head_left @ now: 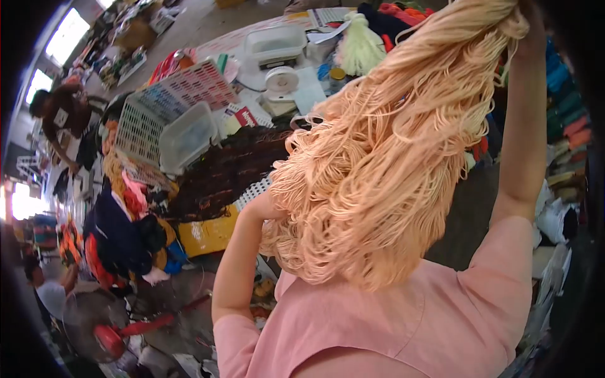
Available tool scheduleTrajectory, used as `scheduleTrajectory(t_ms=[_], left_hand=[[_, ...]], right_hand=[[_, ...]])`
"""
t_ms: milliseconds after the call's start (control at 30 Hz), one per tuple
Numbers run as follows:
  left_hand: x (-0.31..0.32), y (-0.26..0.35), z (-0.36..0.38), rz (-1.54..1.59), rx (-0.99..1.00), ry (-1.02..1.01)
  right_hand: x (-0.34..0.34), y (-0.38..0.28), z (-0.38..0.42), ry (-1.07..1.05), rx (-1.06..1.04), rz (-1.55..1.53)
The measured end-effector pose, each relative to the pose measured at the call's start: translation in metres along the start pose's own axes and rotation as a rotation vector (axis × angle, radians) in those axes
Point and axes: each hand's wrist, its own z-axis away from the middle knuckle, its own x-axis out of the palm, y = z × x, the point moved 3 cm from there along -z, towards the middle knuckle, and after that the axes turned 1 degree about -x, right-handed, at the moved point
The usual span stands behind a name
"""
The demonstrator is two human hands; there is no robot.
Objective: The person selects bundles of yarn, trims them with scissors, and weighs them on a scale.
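Observation:
A large hank of peach yarn (378,157) hangs in front of my chest, its loose loops spreading wide toward the bottom. At the top right edge of the head view, my right hand (530,22) is raised high and closed round the gathered upper end of the yarn; part of this hand is in shadow. My left hand (268,205) touches the hank's lower left side. Its fingers are buried in or behind the loops, so their grip is hidden.
Ahead is a cluttered table with a plastic basket (142,129), clear tubs (188,135), dark yarn (230,167) and a pale yarn bundle (362,47). A red-bladed fan (148,324) stands lower left. Two other people (66,116) are at the left. Coloured yarn stacks (567,94) line the right.

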Motion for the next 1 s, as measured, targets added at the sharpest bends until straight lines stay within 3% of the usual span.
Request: scheduleTrajectory(t_ms=[33, 67, 100, 133, 167, 200, 233, 267, 300, 333, 367, 400, 433, 500, 533, 567, 600, 633, 667, 700, 767, 800, 833, 867, 900, 967, 1000], left_hand=[[-0.002, 0.012, 0.008, -0.253, -0.025, -0.027], [-0.001, 0.038, 0.017, -0.156, 0.112, 0.104], [0.004, 0.053, 0.024, 0.439, -0.012, 0.282], [-0.007, 0.057, 0.034, 0.662, -0.103, 0.418], [-0.017, 0.063, 0.045, 0.883, -0.197, 0.554], [-0.01, 0.124, 0.042, 0.729, 0.302, 0.381], [-0.011, 0.126, 0.045, 0.768, 0.333, 0.446], [-0.011, 0.127, 0.049, 0.805, 0.366, 0.513], [-0.023, 0.098, 0.078, 0.821, 0.356, 0.711], [-0.024, 0.104, 0.077, 0.858, 0.402, 0.782], [-0.024, 0.11, 0.073, 0.922, 0.509, 0.702], [-0.031, 0.11, 0.077, 1.009, 0.491, 0.726], [-0.037, 0.118, 0.077, 0.777, 0.303, 1.021], [-0.042, 0.13, 0.072, 0.86, 0.346, 0.977], [-0.042, 0.137, 0.067, 0.815, 0.326, 0.911], [-0.041, 0.144, 0.063, 0.772, 0.304, 0.843], [-0.042, 0.151, 0.058, 0.732, 0.284, 0.774], [-0.042, 0.158, 0.055, 0.693, 0.269, 0.706], [-0.043, 0.164, 0.051, 0.654, 0.256, 0.64], [-0.043, 0.17, 0.048, 0.616, 0.247, 0.577], [-0.04, 0.176, 0.046, 0.548, 0.241, 0.466], [-0.036, 0.177, 0.049, 0.52, 0.227, 0.413], [-0.03, 0.177, 0.054, 0.494, 0.208, 0.36], [-0.023, 0.179, 0.057, 0.469, 0.181, 0.304], [-0.017, 0.181, 0.062, 0.44, 0.162, 0.244], [-0.011, 0.185, 0.068, 0.365, 0.145, 0.114], [-0.011, 0.178, 0.072, 0.288, -0.092, 0.219]], right_hand=[[0.086, 0.01, 0.033, 0.16, 0.13, 0.009], [0.083, 0.023, 0.056, 0.324, 0.26, 0.022], [0.086, 0.035, 0.08, 0.494, 0.388, 0.039], [0.085, 0.045, 0.109, 0.669, 0.517, 0.056], [0.04, 0.058, 0.131, 0.845, 0.647, 0.075], [0.029, 0.084, 0.15, 0.044, 0.72, -0.251], [0.039, 0.108, 0.175, 0.271, 0.791, -0.021], [0.059, 0.123, 0.193, 0.338, 0.913, 0.004], [0.056, 0.151, 0.216, 0.235, 0.907, -0.012], [0.066, 0.169, 0.237, 0.224, 0.984, -0.049], [0.074, 0.187, 0.256, 0.255, 1.044, -0.148], [0.08, 0.204, 0.273, 0.301, 1.096, -0.213], [0.093, 0.211, 0.277, 0.317, 1.141, -0.264], [0.109, 0.216, 0.26, 0.383, 1.176, -0.206], [0.117, 0.208, 0.238, 0.243, 1.084, -0.304], [0.096, 0.222, 0.229, 0.337, 1.0, -0.261], [0.097, 0.203, 0.204, 0.25, 0.834, -0.209], [0.106, 0.171, 0.179, 0.406, 0.497, 0.205], [0.103, 0.174, 0.18, 0.414, 0.498, 0.2], [0.128, 0.152, 0.193, 0.356, 0.306, 0.171], [0.252, 0.093, 0.22, 0.218, -0.073, 0.109], [0.256, 0.09, 0.224, 0.154, -0.252, 0.072], [0.281, 0.1, 0.225, 0.158, -0.236, 0.063], [0.327, 0.123, 0.226, -0.333, 0.182, -0.077], [0.339, 0.132, 0.22, -0.326, 0.189, -0.086], [0.357, 0.159, 0.206, -0.611, 0.415, 0.283], [0.361, 0.17, 0.202, -0.757, 0.523, 0.475]])
